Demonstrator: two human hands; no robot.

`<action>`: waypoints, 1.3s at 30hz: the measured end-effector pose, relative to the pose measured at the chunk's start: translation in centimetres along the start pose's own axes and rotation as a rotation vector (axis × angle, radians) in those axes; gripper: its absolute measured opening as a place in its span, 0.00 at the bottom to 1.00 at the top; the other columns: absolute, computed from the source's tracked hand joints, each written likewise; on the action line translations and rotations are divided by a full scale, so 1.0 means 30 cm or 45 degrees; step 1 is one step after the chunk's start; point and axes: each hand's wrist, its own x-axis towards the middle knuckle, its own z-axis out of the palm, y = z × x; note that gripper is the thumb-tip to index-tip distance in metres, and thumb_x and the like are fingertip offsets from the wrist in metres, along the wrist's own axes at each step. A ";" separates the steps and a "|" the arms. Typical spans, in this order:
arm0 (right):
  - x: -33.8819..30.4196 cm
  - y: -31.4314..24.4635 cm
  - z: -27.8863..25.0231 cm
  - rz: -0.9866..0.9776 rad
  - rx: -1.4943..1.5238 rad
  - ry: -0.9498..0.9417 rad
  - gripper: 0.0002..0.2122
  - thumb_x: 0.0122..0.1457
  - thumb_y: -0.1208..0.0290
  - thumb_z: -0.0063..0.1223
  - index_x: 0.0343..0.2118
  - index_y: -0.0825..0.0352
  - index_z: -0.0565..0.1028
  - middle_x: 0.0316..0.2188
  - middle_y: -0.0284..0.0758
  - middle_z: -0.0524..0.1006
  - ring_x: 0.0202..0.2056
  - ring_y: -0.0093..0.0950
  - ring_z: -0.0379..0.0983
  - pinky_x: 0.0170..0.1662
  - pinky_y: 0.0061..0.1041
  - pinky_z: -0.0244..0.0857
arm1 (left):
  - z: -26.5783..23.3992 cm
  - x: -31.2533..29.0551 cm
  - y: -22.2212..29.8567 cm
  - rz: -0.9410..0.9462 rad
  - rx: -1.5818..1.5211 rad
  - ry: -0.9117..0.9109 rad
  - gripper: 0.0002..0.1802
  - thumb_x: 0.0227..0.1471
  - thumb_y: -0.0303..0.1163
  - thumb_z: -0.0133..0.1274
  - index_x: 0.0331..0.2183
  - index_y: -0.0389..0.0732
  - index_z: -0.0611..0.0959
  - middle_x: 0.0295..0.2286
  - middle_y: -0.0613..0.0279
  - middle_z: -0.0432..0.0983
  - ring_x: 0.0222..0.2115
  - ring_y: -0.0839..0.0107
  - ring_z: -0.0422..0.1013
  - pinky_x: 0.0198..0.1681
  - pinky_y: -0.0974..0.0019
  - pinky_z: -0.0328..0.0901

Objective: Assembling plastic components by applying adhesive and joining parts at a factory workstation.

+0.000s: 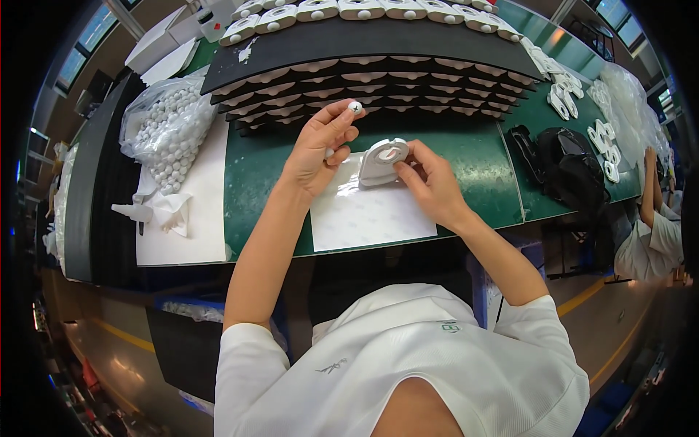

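Observation:
My left hand [312,149] is raised above the green table, its thumb and forefinger pinching a small white ball [355,108] with a dark cross-shaped mark on it. Another whitish round bit shows against its curled lower fingers, perhaps a second ball. In my right hand [435,191] is a flat white plastic part [370,173] with a round, ringed opening, gripped at its right edge by thumb and fingers. That part stands tilted over a white sheet [375,227], and whether it touches the sheet I cannot tell. The ball and the part are apart.
Black boards [378,45] are stacked at the back with white parts between them and on top. A clear bag of white balls [166,135] lies left, near a white dropper-like bottle [133,212]. A black bag [571,171] and loose white parts lie right; another person [644,240] sits beyond.

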 end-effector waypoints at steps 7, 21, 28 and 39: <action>0.003 -0.011 0.025 -0.424 -0.504 -0.010 0.07 0.53 0.80 0.47 0.36 0.70 0.68 0.25 0.33 0.67 0.25 0.22 0.65 0.29 0.19 0.60 | 0.001 0.002 0.002 0.008 -0.024 -0.079 0.17 0.50 0.26 0.49 0.44 0.41 0.72 0.37 0.64 0.70 0.20 0.86 0.56 0.13 0.85 0.46; 0.026 -0.003 -0.051 0.158 1.167 0.041 0.09 0.60 0.69 0.40 0.42 0.62 0.66 0.40 0.30 0.69 0.43 0.22 0.65 0.44 0.25 0.61 | 0.047 -0.027 -0.009 0.002 0.510 -0.118 0.13 0.39 0.27 0.60 0.31 0.44 0.75 0.26 0.74 0.72 0.22 0.90 0.62 0.17 0.84 0.48; 0.029 0.008 -0.056 0.164 1.149 0.026 0.09 0.60 0.69 0.39 0.42 0.62 0.66 0.41 0.30 0.69 0.43 0.21 0.65 0.44 0.24 0.61 | 0.070 -0.036 0.000 -0.059 0.641 -0.091 0.10 0.37 0.27 0.61 0.27 0.43 0.77 0.23 0.72 0.74 0.23 0.87 0.65 0.18 0.83 0.52; 0.035 -0.030 -0.064 0.142 0.831 -0.057 0.11 0.59 0.70 0.43 0.43 0.67 0.64 0.34 0.29 0.69 0.31 0.17 0.64 0.33 0.18 0.60 | 0.062 -0.042 -0.032 0.494 1.009 -0.113 0.16 0.25 0.29 0.69 0.19 0.39 0.76 0.15 0.74 0.67 0.14 0.87 0.56 0.16 0.80 0.50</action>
